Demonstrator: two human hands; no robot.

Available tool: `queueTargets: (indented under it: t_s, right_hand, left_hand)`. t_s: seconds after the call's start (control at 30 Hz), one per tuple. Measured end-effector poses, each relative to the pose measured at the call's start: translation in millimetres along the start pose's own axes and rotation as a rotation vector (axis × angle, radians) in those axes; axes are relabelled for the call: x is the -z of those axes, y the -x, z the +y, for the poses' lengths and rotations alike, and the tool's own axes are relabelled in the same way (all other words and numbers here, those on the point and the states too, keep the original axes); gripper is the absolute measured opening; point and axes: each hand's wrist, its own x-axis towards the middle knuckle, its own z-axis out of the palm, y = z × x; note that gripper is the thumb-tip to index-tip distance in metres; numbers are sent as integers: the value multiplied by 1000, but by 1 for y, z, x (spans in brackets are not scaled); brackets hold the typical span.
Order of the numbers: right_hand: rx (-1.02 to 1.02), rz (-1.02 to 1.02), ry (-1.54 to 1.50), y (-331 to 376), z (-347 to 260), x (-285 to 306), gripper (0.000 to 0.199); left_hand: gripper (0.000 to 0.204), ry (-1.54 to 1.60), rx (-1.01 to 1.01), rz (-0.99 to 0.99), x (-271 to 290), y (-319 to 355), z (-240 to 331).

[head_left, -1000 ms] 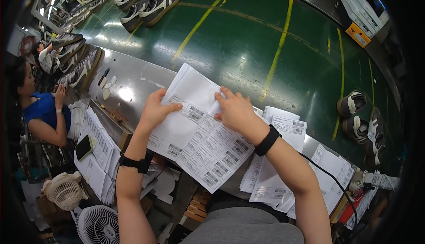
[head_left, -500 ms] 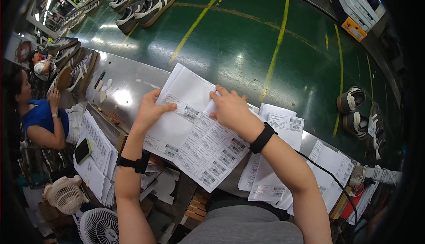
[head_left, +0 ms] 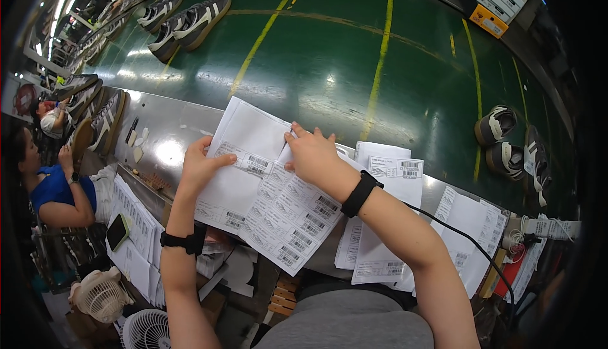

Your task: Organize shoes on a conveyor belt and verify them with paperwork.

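I hold a white sheet of barcode labels (head_left: 266,203) tilted over the metal table edge (head_left: 171,134). My left hand (head_left: 201,167) grips its left side, thumb on top. My right hand (head_left: 312,154) rests on the sheet's upper right part, fingers pinching at a label near the top. Both wrists wear black bands, and a black cable runs from the right one. More label sheets (head_left: 386,216) lie under my right forearm.
A green conveyor belt (head_left: 329,51) with yellow lines carries pairs of sneakers (head_left: 190,25) at upper left and others (head_left: 513,146) at right. A person in blue (head_left: 54,187) sits at left. White fans (head_left: 101,295) stand below, and more label sheets (head_left: 133,235) hang beside the table.
The label sheet has shifted slightly left and up with both hands. My right hand's fingers have moved along the sheet's top part.
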Motion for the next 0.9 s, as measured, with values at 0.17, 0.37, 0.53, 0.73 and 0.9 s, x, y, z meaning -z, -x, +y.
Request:
queueTargets:
  t_s: [0.17, 0.37, 0.53, 0.73, 0.9]
  right_hand:
    - [14, 10, -6, -1, 3, -1, 71]
    - [11, 16, -6, -3, 1, -4, 72]
    - [1, 19, 10, -3, 1, -7, 72]
    - [-2, 25, 20, -3, 1, -8, 71]
    - [13, 38, 12, -3, 3, -7, 70]
  left_hand:
    - [38, -1, -6, 8, -3, 0, 4]
    - [33, 6, -41, 20, -4, 1, 11]
    - [31, -97, -56, 39, -7, 7, 35]
    - [30, -95, -75, 36, -6, 6, 29]
    - [30, -57, -60, -6, -3, 6, 26]
